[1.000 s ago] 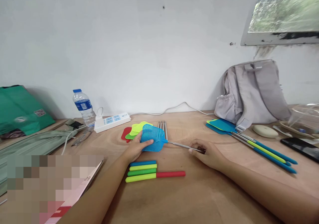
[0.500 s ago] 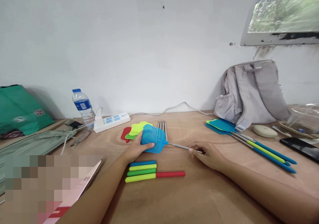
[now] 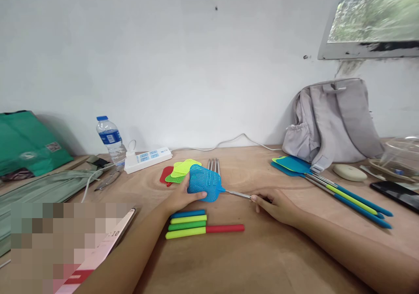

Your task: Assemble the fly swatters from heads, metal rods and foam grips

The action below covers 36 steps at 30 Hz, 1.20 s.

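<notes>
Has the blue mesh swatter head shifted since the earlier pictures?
Yes, slightly: judged against the red handle, which lies untouched, the blue mesh swatter head has moved right and a little lower in the view.

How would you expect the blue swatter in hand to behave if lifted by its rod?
The swatter is probably light, its head thin and perforated. The flat head may flex; the straight metal rod should be stiff.

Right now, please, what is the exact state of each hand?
Left hand: closed, holding the blue swatter head.
Right hand: closed, holding the metal rod near its far end.
</notes>
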{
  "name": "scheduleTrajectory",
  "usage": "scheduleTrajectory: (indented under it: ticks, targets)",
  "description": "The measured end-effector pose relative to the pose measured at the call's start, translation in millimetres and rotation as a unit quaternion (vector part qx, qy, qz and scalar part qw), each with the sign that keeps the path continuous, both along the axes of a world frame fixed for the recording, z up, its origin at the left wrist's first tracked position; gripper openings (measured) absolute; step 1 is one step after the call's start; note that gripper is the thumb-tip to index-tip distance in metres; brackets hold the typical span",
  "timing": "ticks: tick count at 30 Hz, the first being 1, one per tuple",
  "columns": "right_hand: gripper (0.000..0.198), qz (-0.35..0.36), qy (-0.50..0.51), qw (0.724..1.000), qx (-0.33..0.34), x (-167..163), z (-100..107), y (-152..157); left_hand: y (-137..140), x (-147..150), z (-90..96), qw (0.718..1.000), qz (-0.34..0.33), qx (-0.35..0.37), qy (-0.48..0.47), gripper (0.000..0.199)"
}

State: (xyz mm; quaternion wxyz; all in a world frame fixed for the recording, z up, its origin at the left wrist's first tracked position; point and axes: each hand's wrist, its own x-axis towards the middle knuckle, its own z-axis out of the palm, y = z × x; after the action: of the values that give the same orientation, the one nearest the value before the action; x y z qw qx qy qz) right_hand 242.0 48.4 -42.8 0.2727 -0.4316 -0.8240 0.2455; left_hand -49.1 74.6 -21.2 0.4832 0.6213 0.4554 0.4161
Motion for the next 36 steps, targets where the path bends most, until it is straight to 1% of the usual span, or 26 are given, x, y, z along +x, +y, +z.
scheduleTrajectory:
  ticks: [5, 11, 13, 17, 20, 23, 26, 28, 30, 33, 36]
  targets:
    - [0.044, 0.0, -0.001, 1.0, -0.002, 2.2, -1.7, 2.7, -0.8, -5.8, -2.7, 1.0, -0.011, 0.002, 0.02, 0.086]
    - [0.043, -0.009, 0.0, 1.0, 0.001, 2.4, -0.5, 3.2, -4.9, -5.9, -0.6, 0.999, -0.034, 0.014, 0.023, 0.08]
    - [0.042, -0.009, 0.009, 1.0, -0.005, 2.0, -0.5, 1.8, -5.7, -5.4, 0.5, 0.999, -0.038, 0.006, 0.022, 0.079]
    - [0.039, -0.018, 0.027, 0.999, -0.011, 0.8, -0.8, -1.6, -5.7, -4.4, 2.8, 1.0, -0.018, -0.015, 0.015, 0.083]
    - [0.027, -0.019, 0.035, 0.999, -0.004, -0.9, -1.8, -2.9, -4.1, -3.3, 4.9, 1.0, 0.006, -0.009, 0.022, 0.083]
    - [0.021, -0.033, 0.061, 0.997, 0.021, -3.2, -5.3, -1.5, -1.0, -3.0, 5.8, 0.999, 0.027, -0.01, 0.019, 0.078]
    - [0.02, -0.048, 0.088, 0.995, 0.014, -4.4, -9.8, 1.0, 2.2, -3.8, 4.6, 1.0, 0.021, -0.015, -0.004, 0.07]
    - [0.021, -0.05, 0.086, 0.995, 0.007, -3.9, -11.6, 1.9, 3.0, -4.5, 3.1, 1.0, -0.001, -0.026, -0.018, 0.065]
    - [0.022, -0.052, 0.074, 0.996, 0.013, -2.5, -11.9, 1.7, 2.6, -4.9, 1.7, 0.999, -0.011, -0.036, -0.009, 0.061]
    - [0.022, -0.055, 0.056, 0.996, 0.035, -0.8, -10.4, -0.3, 1.0, -4.6, 0.1, 0.999, 0.0, -0.034, 0.014, 0.056]
    - [0.023, -0.061, 0.049, 0.996, 0.042, -0.8, -8.2, -2.8, -0.8, -3.2, 0.6, 1.0, 0.005, -0.028, 0.013, 0.054]
